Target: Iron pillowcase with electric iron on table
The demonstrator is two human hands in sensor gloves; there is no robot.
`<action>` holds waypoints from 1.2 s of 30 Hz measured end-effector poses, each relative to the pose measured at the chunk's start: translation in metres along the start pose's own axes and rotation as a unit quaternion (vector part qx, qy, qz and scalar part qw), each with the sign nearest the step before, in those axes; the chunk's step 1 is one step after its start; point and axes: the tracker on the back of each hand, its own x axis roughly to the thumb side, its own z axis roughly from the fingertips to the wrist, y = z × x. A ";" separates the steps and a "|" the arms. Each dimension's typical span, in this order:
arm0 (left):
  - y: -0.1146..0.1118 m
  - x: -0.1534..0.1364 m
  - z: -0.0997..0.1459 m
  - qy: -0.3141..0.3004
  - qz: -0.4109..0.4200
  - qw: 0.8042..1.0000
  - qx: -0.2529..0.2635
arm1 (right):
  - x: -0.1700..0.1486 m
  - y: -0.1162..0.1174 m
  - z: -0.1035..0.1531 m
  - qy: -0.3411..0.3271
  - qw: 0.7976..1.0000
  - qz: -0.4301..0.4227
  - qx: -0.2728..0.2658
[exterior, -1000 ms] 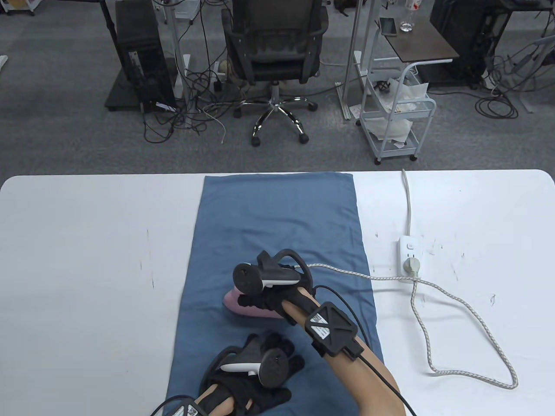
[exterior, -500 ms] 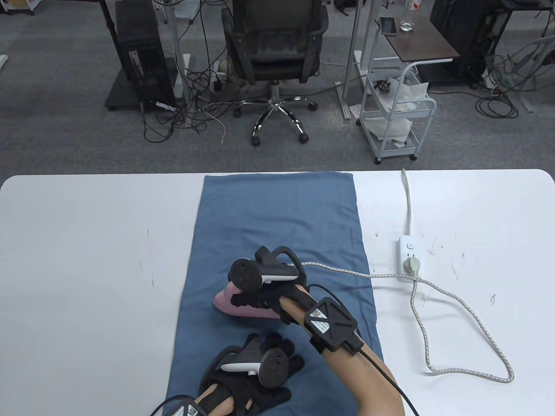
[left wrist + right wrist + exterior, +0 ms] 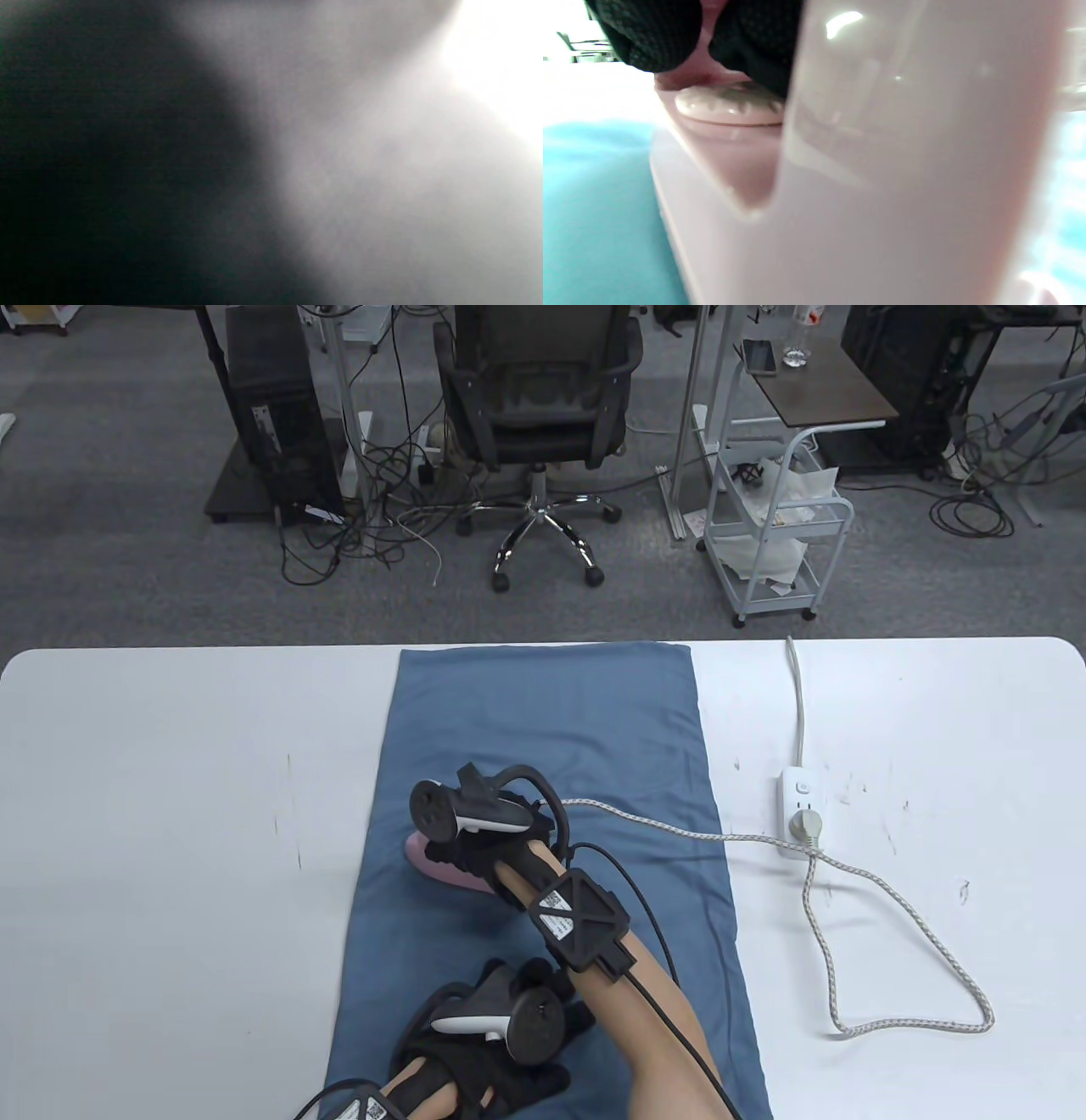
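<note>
Mid-stroke: the right hand (image 3: 475, 848) had its fingers clamped on the pink iron (image 3: 424, 861) near the blue pillowcase's (image 3: 543, 712) left edge, the left hand (image 3: 501, 1027) lay flat, fingers apart, pinning the near end — next, I judged, a pass over the far half.

From the table view we look down on the white table (image 3: 170, 780) from its near side, facing the office floor beyond. Our right wrist view sits very near the pink iron (image 3: 882, 169) and blue pillowcase (image 3: 594, 212), both shared with the table view. Our left wrist view is an unreadable blur.
</note>
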 end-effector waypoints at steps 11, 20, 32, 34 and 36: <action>0.000 0.000 0.000 0.001 -0.002 1.000 0.000 | -0.070 -0.030 0.081 0.023 0.998 -0.051 -0.034; 0.000 0.000 0.000 0.002 -0.003 1.000 0.000 | -0.111 -0.002 0.171 0.063 0.997 -0.048 -0.006; -0.001 0.000 0.000 0.002 -0.003 1.000 0.000 | -0.150 0.016 0.179 0.129 0.991 0.014 -0.030; 0.000 0.000 0.000 0.002 -0.003 1.000 0.000 | -0.170 0.015 0.173 0.180 0.983 0.024 -0.029; -0.001 0.000 0.000 0.002 -0.003 1.000 0.000 | -0.187 0.015 0.168 0.221 0.975 0.019 -0.025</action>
